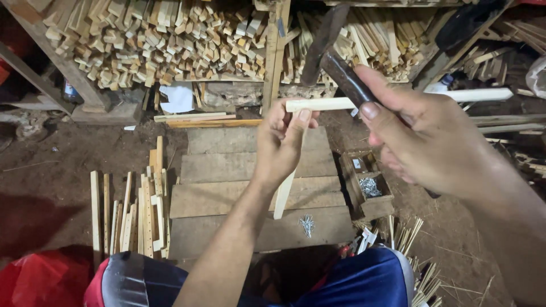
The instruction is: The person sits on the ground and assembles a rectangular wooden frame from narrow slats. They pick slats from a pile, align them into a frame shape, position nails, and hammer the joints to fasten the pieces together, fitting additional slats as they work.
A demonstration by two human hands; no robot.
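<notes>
- A crumpled red plastic bag [42, 278] lies on the dirt floor, well to the left of the low platform of rough grey-brown wooden planks [227, 187] that sits in the middle.
- A row of thin pale wooden slats [133, 213] lies flat on the ground just beside the platform's left edge, their long sides running away from the person.
- Stacked bundles of cut pale wood sticks [153, 40] fill a shelf beyond the platform's far end.
- The left hand [281, 145] is raised above the platform, fingers closed around a pale, straight wooden strip [282, 196] that hangs down toward the planks; the thumb tip presses a second pale wooden strip [321, 104], held level across the top of the first, so the two meet at the hand.
- A small heap of short silvery nails [307, 224] rests on the platform's nearest plank, just right of the hanging strip's lower end.
- A small open wooden box [378, 206] stands against the platform's right edge, with more silvery nails [369, 186] inside.
- The right hand [424, 142] hovers above that box, to the right of the platform, wrapped tight around the dark wooden handle of a hammer [341, 71]; its dark metal head is up over the platform's far end, close to the level strip.
- Thin pale bamboo-like splints [409, 233] lie scattered on the ground off the platform's near right corner.
</notes>
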